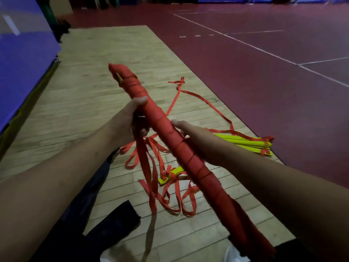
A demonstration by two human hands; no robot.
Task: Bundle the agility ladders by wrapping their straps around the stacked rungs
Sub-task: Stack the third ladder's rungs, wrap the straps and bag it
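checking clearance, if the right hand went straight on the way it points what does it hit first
The red wrapped bundle: the right hand touches it with its fingertips. Beyond it, probably the left hand gripping the bundle; depth is unclear.

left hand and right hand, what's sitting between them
In the head view, the red strap-wrapped bundle runs diagonally between them. The left hand grips it from one side and the right hand from the other, so no bare gap is left.

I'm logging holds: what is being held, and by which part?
The red wrapped bundle, at its middle: left hand farther up, right hand just below it.
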